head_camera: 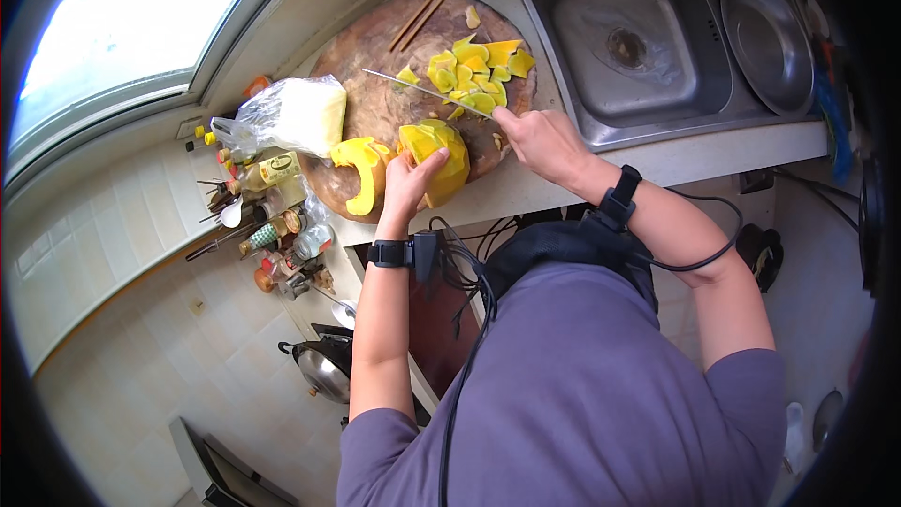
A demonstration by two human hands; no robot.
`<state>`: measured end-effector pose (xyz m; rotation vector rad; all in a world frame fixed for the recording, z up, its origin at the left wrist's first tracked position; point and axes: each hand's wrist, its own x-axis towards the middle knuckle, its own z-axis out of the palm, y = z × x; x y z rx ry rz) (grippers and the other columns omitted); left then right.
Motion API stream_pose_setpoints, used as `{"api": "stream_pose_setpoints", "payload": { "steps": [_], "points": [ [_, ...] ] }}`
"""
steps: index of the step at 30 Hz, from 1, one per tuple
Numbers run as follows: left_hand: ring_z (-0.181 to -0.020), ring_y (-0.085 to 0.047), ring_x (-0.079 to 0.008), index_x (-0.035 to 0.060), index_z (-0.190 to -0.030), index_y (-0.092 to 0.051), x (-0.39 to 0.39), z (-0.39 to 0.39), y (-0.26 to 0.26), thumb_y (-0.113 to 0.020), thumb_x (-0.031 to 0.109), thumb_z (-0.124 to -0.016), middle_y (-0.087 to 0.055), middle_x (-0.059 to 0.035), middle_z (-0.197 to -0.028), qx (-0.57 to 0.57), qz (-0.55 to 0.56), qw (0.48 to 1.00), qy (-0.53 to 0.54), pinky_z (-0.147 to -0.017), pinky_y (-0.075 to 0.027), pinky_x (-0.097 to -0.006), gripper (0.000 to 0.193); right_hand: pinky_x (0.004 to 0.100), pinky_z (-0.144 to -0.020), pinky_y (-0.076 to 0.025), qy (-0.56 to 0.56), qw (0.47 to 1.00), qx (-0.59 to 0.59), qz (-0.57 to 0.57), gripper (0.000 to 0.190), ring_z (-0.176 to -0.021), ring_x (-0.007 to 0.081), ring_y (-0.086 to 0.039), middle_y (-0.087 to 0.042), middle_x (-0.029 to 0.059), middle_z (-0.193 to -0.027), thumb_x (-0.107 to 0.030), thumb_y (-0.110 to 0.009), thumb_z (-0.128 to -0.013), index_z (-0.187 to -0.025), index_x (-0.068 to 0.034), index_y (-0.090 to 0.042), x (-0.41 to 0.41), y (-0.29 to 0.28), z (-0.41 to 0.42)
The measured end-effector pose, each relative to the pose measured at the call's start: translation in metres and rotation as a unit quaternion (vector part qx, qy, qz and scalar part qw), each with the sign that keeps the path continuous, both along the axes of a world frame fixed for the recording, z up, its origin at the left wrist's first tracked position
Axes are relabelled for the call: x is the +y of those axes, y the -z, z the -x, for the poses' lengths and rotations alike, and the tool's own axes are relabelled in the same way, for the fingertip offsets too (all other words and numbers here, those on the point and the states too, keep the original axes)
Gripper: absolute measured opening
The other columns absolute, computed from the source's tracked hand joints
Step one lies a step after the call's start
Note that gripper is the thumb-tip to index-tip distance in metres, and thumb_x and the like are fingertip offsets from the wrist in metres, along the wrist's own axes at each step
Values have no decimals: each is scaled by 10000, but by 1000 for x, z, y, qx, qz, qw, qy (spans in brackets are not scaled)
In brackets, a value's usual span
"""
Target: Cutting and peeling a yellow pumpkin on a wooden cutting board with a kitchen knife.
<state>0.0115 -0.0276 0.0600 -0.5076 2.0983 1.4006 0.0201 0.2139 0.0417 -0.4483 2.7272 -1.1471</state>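
Observation:
My left hand (415,176) grips a peeled yellow pumpkin piece (450,165) near the front edge of a round wooden cutting board (380,109). In my right hand (538,144) is the handle of a kitchen knife (429,91), its blade seen nearly edge-on and pointing left across the board, apart from the pumpkin piece. Beyond the blade lies a pile of pumpkin peelings (475,70). Left of my left hand sits another pumpkin piece (362,172), hollow, with its cut yellow rim showing.
Wooden chopsticks (433,3) lie across the board's far edge. A plastic bag with pale contents (299,113) rests at its left, beside bottles and jars (274,172). To the right is a steel sink (626,49) with a metal basin (767,46). Cables (468,274) hang from my wrists.

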Motion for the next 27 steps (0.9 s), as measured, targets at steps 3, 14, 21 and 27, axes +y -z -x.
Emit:
{"api": "stream_pose_setpoints", "payload": {
  "steps": [3,14,21,27],
  "points": [
    [-797,-630,-130,-48,-1031,-621,-3,3,-2,-674,190,-814,-666,-83,-921,-14,-7,1000,10,-724,-507,-270,326,439,-518,-485,5,999,33,-19,208,-591,338,-617,-591,160,-601,-84,-528,-786,-992,-74,-500,-6,-3,-2],
    [-819,-633,-144,-54,-1069,-588,-1,2,-8,-667,201,-830,-653,-87,-957,-23,-57,998,-23,-735,-521,-279,359,420,-508,-496,-14,998,54,12,190,-580,324,-629,-589,153,-572,-69,-539,-764,-947,-53,-487,-19,-19,-19],
    [-842,-649,-165,-44,-1093,-570,0,4,-5,-657,217,-845,-647,-97,-985,-21,-72,997,-11,-742,-540,-288,370,459,-510,-470,31,998,-16,43,173,-591,355,-610,-583,177,-587,-60,-501,-809,-978,-41,-472,3,-19,-15],
    [-806,-631,-119,-41,-1033,-619,5,5,-1,-668,197,-812,-669,-77,-922,-18,-38,999,-20,-735,-503,-260,329,431,-501,-484,7,1000,-4,19,246,-581,337,-620,-591,167,-586,-33,-524,-761,-1003,-38,-478,-3,-15,-34]
  ]
}}
